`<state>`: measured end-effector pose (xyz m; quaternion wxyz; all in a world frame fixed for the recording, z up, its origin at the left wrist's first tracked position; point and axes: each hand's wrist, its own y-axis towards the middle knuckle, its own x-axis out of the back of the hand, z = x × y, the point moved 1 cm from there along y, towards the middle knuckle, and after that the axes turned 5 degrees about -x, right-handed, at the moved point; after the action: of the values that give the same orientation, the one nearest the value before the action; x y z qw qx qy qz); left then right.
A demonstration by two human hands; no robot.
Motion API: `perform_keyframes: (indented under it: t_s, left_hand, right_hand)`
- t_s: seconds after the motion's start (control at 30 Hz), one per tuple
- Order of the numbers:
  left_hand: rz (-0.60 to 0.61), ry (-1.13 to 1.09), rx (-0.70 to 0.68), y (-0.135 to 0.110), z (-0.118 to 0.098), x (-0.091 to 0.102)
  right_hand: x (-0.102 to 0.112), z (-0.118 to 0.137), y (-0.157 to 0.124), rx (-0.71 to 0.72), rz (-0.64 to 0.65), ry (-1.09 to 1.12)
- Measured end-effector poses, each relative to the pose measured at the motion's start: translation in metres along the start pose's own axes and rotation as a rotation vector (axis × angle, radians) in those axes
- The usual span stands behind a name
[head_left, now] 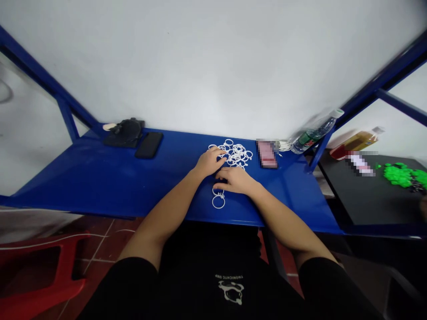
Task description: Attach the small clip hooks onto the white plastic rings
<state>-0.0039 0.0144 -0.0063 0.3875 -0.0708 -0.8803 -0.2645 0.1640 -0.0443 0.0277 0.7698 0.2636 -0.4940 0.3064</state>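
Note:
A loose pile of white plastic rings [237, 154], each with a small tab, lies on the blue table. At the pile's left edge is my left hand [210, 162], palm down, its fingers reaching over the nearest rings and its thumb apart. Closer to me, my right hand [236, 180] is bent over the table, with a gap between thumb and fingers. Its thumb is beside the upper of two white rings that touch or overlap; the lower ring [218, 208] lies flat nearer the table's front edge. My right hand hides part of the upper ring.
The blue table [100, 178] bears a black phone [149, 145], a dark pouch-like item [124, 133], a blurred pink-screened phone [267, 154], a white cable [284, 145] and a clear bottle [315, 133]. Rightward, a dark table [360, 204] holds green pieces [400, 174]. A red stool [63, 266] stands left.

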Motion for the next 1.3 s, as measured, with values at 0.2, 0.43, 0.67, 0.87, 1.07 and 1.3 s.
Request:
perform_keyframes:
  t_s: [0.2,0.43,0.67,0.87,1.07,1.3]
  left_hand:
    - [0.028,-0.039,-0.007,0.000,-0.002,0.000]
    - [0.014,-0.041,-0.060,0.000,-0.003,-0.003]
    - [0.015,-0.058,-0.076,0.000,-0.004,-0.001]
    - [0.035,-0.080,-0.064,0.000,-0.008,0.000]
    - [0.043,-0.095,-0.046,-0.001,-0.007,-0.001]
    - [0.072,-0.085,-0.044,-0.001,-0.005,-0.003]
  right_hand:
    - [-0.003,0.011,-0.002,-0.003,0.131,0.085]
    - [-0.007,-0.007,0.000,-0.018,0.053,0.052]
    - [0.000,-0.016,0.000,-0.123,0.007,-0.021]
    - [0.008,-0.018,-0.004,-0.174,0.042,0.068]
    - [0.004,-0.015,-0.001,-0.153,0.097,0.094]
    - [0.005,-0.015,-0.004,-0.147,-0.007,0.139]
